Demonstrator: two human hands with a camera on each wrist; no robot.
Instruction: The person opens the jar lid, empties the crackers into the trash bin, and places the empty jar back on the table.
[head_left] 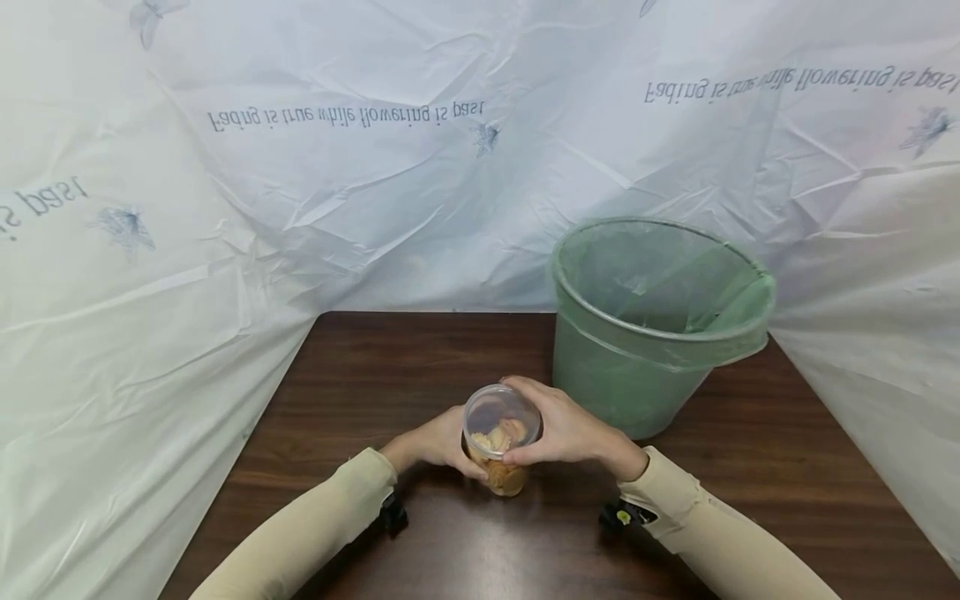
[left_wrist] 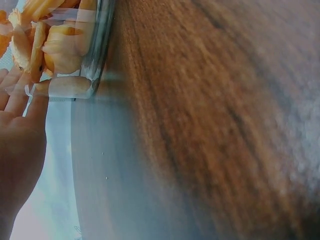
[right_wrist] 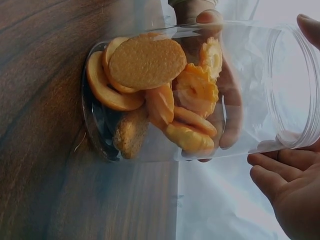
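A person's left hand (head_left: 431,442) wraps its curled fingers around a clear plastic jar (head_left: 501,439) standing on the dark wood-grain table (head_left: 420,367), while the right hand (head_left: 566,429) cups the lid (head_left: 501,419), fingers curled about its rim — apparently the lid-turning stage, which calls for a firm twist. Inside lie round golden biscuits (right_wrist: 150,65). A green-lined bin (head_left: 660,321) stands just beside, crinkled white sheeting (head_left: 225,208) behind.

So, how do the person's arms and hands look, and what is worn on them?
Both arms wear long, close-fitting beige sleeves: the left sleeve and the right sleeve end at the wrists. The left hand and right hand are bare, with no gloves or rings visible. A small black device sits under each wrist; the right one shows a yellow-green mark.
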